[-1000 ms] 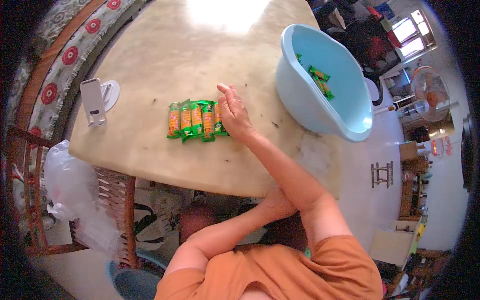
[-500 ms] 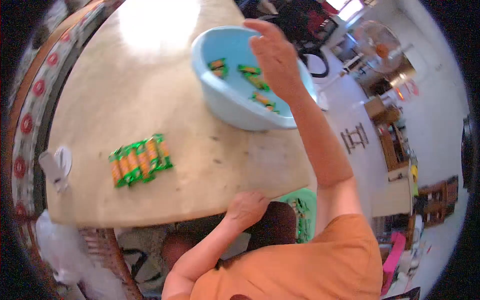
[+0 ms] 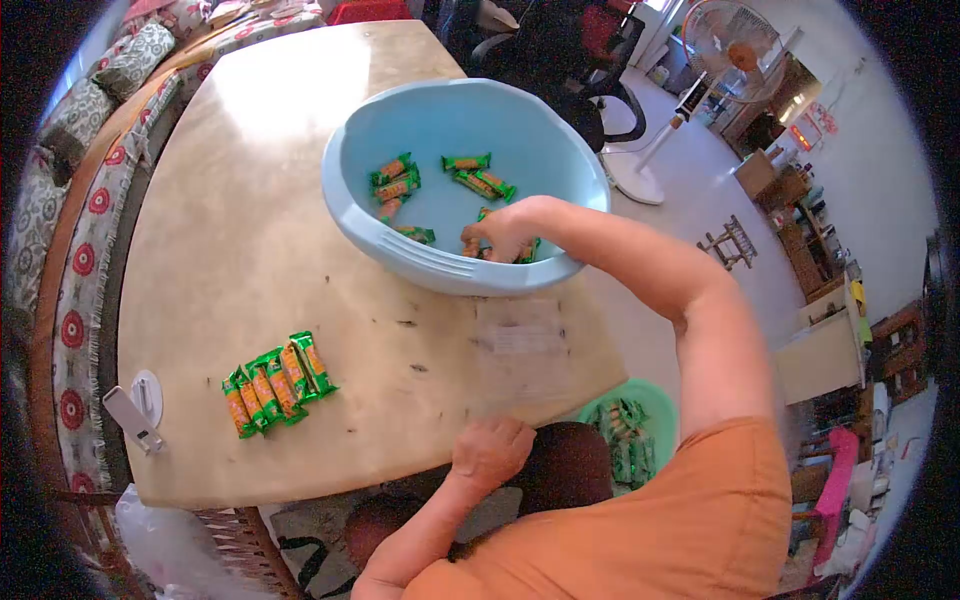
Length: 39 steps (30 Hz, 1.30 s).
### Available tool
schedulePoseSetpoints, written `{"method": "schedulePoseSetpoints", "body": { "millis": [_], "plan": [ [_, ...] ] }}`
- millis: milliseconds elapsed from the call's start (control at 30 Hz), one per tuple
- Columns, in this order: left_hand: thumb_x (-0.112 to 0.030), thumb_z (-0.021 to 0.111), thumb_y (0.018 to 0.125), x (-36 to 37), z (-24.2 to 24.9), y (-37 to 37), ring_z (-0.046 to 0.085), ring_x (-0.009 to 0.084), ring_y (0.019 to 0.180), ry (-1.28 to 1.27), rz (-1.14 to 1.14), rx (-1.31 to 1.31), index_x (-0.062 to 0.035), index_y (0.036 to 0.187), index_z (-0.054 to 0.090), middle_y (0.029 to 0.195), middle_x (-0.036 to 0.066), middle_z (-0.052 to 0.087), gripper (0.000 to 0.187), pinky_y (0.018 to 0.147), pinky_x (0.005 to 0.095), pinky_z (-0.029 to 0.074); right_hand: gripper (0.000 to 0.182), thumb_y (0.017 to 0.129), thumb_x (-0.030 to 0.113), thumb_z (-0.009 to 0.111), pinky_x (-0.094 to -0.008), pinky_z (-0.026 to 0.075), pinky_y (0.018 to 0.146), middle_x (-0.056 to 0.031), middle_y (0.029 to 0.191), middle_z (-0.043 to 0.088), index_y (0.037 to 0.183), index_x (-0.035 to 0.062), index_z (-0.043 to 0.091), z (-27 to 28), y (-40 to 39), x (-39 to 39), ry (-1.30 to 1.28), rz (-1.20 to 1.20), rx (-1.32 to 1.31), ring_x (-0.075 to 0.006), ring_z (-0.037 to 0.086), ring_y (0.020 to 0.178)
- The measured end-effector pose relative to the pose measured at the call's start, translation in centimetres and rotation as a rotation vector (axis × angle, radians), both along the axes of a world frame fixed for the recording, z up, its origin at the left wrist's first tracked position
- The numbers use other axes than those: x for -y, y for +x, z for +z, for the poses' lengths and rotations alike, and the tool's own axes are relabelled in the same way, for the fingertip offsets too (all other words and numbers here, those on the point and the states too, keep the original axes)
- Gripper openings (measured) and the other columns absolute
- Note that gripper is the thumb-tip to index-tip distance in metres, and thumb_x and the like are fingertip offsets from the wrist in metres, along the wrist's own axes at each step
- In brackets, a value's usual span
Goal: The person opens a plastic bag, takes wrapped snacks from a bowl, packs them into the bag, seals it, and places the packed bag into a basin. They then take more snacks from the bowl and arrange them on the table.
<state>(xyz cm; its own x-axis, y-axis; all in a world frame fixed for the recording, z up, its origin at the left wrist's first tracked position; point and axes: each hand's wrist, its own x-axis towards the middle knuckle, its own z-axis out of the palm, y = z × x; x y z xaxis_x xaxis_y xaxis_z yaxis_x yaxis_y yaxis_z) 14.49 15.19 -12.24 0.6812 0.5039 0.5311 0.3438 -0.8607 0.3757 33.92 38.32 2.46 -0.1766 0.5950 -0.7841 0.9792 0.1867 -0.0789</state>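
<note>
My right hand (image 3: 508,228) is down inside the light blue basin (image 3: 430,262), its fingers bent around small green-and-orange wrapped snack packets (image 3: 471,244) near the front wall. Part of those packets is hidden under the hand. Several more snack packets (image 3: 397,183) lie loose on the basin floor, to the left and at the back. My left hand (image 3: 492,452) rests at the table's front edge with its fingers curled in and nothing visible in them. Left of it on the tabletop, a row of similar packets (image 3: 272,386) lies side by side.
The basin stands on a pale table (image 3: 230,240). A green tub (image 3: 662,420) holding many packets sits low at the right, beyond the table corner. A white device on a round base (image 3: 133,418) is at the table's left edge. A standing fan (image 3: 738,55) is farther back.
My right hand has come down from above the basin's right rim to the packets inside. My left hand stays at the table edge. The whole view has shifted, showing more of the basin.
</note>
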Motion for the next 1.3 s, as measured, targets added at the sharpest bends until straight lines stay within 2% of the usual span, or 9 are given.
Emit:
{"method": "schedulePoseSetpoints", "body": {
  "millis": [233,333,467,567,667,733,867,1033,1300],
  "plan": [
    [-0.019,0.065,0.074,0.0,-1.2,-0.1,0.063,0.0252,0.069,-0.090,-0.082,0.124,-0.0168,0.083,0.064,0.076,0.004,0.063,0.010,0.057,0.0409,0.050,0.074,0.068,0.029,0.075,-0.0381,0.052,0.083,-0.0106,0.131,0.049,0.134,0.0170,0.045,-1.2,0.1,0.0,-0.061,-0.096,-0.206,-0.0298,0.056,0.110],
    [-0.019,0.064,0.074,0.2,-1.1,-0.1,0.063,0.0250,0.070,-0.071,-0.077,0.129,-0.0157,0.085,0.065,0.077,0.004,0.063,0.011,0.059,0.0404,0.050,0.073,0.065,0.024,0.076,-0.0408,0.051,0.085,-0.0153,0.124,0.052,0.132,0.0157,0.047,-3.0,0.9,-1.8,0.244,0.336,-0.003,-0.0333,0.057,0.108],
    [-0.019,0.064,0.075,0.1,-0.5,-0.4,0.063,0.0248,0.072,-0.063,-0.082,0.064,-0.0152,0.088,0.064,0.078,0.004,0.062,0.014,0.060,0.0401,0.050,0.061,0.063,0.029,0.081,-0.0450,0.052,0.083,-0.0172,0.112,0.062,0.115,0.0095,0.055,-1.2,3.3,-4.6,1.177,0.229,0.046,-0.0322,0.062,0.103],
    [-0.020,0.064,0.075,0.0,-0.7,-0.4,0.063,0.0247,0.071,-0.058,-0.082,0.086,-0.0155,0.088,0.064,0.078,0.004,0.062,0.014,0.059,0.0399,0.050,0.072,0.064,0.038,0.082,-0.0427,0.052,0.084,-0.0168,0.101,0.066,0.125,0.0154,0.051,0.3,4.1,-4.7,0.715,-0.083,0.270,-0.0291,0.064,0.098],
    [-0.020,0.064,0.075,0.1,-0.8,-0.3,0.063,0.0244,0.071,-0.065,-0.083,0.087,-0.0159,0.088,0.064,0.078,0.004,0.062,0.013,0.059,0.0396,0.049,0.079,0.063,0.052,0.079,-0.0410,0.049,0.088,-0.0183,0.108,0.065,0.121,0.0030,0.055,-0.3,4.2,-3.0,0.287,-0.021,0.332,-0.0304,0.062,0.102],
    [-0.021,0.064,0.075,0.1,-0.6,-0.3,0.062,0.0242,0.071,-0.078,-0.074,0.092,-0.0161,0.088,0.064,0.079,0.004,0.062,0.013,0.060,0.0393,0.049,0.084,0.059,0.049,0.083,-0.0405,0.051,0.084,-0.0146,0.103,0.066,0.130,0.0174,0.050,-1.2,4.5,-2.5,0.241,-0.044,0.289,-0.0296,0.063,0.096],
    [-0.021,0.065,0.075,0.3,-0.9,-0.5,0.062,0.0235,0.073,-0.078,-0.074,0.073,-0.0167,0.089,0.064,0.080,0.004,0.062,0.014,0.062,0.0386,0.049,0.068,0.060,0.043,0.083,-0.0407,0.052,0.080,-0.0111,0.102,0.066,0.116,0.0138,0.058,-3.5,4.8,-3.0,0.258,0.009,0.261,-0.0273,0.064,0.094],
    [-0.022,0.066,0.075,0.3,-0.9,-0.4,0.063,0.0231,0.074,-0.069,-0.062,0.047,-0.0168,0.090,0.064,0.082,0.003,0.063,0.015,0.063,0.0382,0.049,0.092,0.063,0.028,0.083,-0.0387,0.058,0.068,-0.0164,0.109,0.060,0.138,0.0095,0.032,-3.4,4.0,-3.5,0.282,-0.149,0.111,-0.0287,0.064,0.092],
    [-0.022,0.068,0.075,0.2,-0.7,-0.5,0.064,0.0226,0.076,-0.087,-0.074,0.067,-0.0165,0.089,0.065,0.082,0.003,0.063,0.016,0.064,0.0374,0.050,0.085,0.071,0.025,0.079,-0.0427,0.060,0.072,-0.0156,0.133,0.043,0.138,0.0119,0.030,-3.2,3.5,-3.9,0.198,-0.428,-0.115,-0.0276,0.053,0.114]
  ]
}}
